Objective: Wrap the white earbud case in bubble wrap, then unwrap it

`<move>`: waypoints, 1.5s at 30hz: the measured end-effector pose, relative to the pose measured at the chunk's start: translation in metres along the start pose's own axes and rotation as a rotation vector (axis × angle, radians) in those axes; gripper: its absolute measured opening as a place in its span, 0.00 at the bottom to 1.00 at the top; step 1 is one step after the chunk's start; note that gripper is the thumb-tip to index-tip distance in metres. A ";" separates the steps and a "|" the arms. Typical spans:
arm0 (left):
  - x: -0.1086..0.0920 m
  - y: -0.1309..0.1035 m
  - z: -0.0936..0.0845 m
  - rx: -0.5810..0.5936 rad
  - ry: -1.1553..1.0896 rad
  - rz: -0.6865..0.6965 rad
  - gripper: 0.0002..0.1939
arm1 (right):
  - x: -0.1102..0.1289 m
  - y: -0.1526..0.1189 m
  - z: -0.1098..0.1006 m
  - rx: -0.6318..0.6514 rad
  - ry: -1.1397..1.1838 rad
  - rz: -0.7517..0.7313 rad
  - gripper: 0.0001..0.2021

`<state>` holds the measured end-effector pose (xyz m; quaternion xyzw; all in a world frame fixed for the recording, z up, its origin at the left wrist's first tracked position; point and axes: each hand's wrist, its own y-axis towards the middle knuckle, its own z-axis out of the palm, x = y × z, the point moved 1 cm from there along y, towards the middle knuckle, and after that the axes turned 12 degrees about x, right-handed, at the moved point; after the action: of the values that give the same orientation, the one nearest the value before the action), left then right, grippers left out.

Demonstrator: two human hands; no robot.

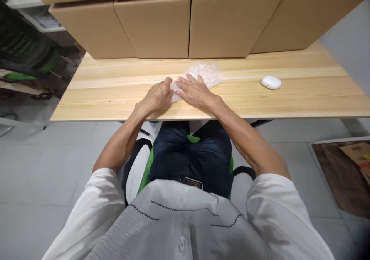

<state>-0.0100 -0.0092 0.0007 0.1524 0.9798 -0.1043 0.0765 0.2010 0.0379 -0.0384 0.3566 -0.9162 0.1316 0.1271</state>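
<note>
On the light wood table (115,98), right near the front edge and roughly center, sits a sheet of clear bubble wrap (206,74), kinda crumpled, angled from lower left up to the right. Both hands are on it, palms down. Left hand (157,96) is resting w/ fingers curled a bit, fingertips on the wrap's lower left corner, not gripping anything afaict, just pressing. Right hand (194,92) is laid flat and open, fingers spread and pointing up-left, covering the near part of the wrap. Neither hand has closed around it, more like pinning it to the table. The two hands are just beside each other, fingertips nearly touching over the wrap's left end.

Off to the right, well apart from the hands, there's a small white earbud case (271,82) lying on the table by itself. Along the back of the table is a row of plain cardboard boxes (157,26), stacked, touching each other, w/ the wrap's far end near the bottom of them but not touching.

Person's sitting on a green chair (144,175), white shirt, dark pants. Floor is pale tile, w/ some flat cardboard (343,175) lying at the right edge.
</note>
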 end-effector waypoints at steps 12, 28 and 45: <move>-0.016 -0.037 0.061 -0.169 0.229 0.159 0.46 | 0.006 -0.005 0.001 0.021 -0.058 0.038 0.37; 0.011 -0.043 0.050 -0.018 0.101 0.196 0.38 | 0.001 -0.004 0.005 0.021 -0.039 0.045 0.39; 0.037 -0.075 0.055 -0.130 0.050 0.117 0.30 | -0.008 0.000 0.013 -0.016 -0.037 0.040 0.39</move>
<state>-0.0621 -0.0814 -0.0456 0.2068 0.9755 -0.0321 0.0677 0.2049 0.0385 -0.0532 0.3395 -0.9263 0.1204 0.1103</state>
